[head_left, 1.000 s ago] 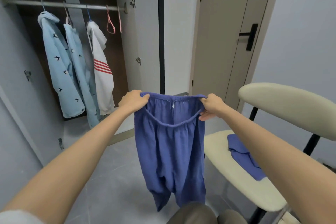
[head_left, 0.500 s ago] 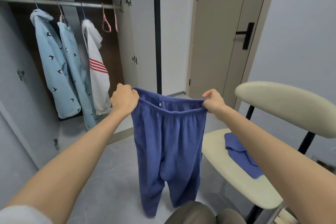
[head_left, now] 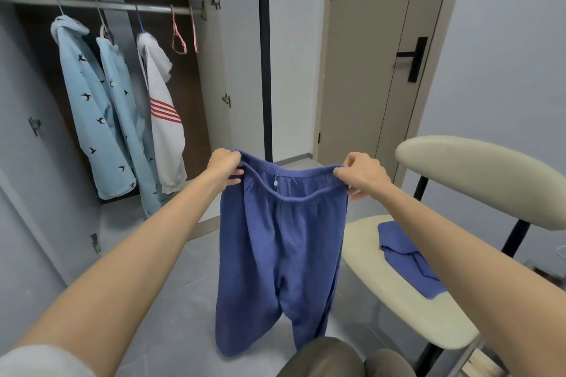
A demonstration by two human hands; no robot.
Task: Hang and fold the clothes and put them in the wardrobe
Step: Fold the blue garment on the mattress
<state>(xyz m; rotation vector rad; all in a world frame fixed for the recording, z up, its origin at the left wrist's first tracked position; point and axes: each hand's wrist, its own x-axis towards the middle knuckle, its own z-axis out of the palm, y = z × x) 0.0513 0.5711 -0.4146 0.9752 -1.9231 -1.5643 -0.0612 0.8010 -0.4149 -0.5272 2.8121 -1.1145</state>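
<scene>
Your left hand (head_left: 225,167) and right hand (head_left: 361,174) each pinched one end of the waistband of one pair of trousers (head_left: 275,254), which hung at centre with the legs down. At 4 o'clock one folded top (head_left: 398,242) lay on the chair (head_left: 382,294). At 10 o'clock two blue shirts (head_left: 92,119), one white top (head_left: 165,125) and two bare hangers (head_left: 179,40) hung on the rail (head_left: 122,6).

Half a second ago the waistband (head_left: 294,197) of the trousers (head_left: 275,254) was pulled flat and taut. Now it has gone slack: its near edge sags in a curve and the waist gapes open, much as it did a second ago. The left grip (head_left: 225,167) has shifted toward 3 o'clock, closer to the right grip (head_left: 361,174). The legs (head_left: 232,330), then hanging straight, now part at 6 o'clock.
</scene>
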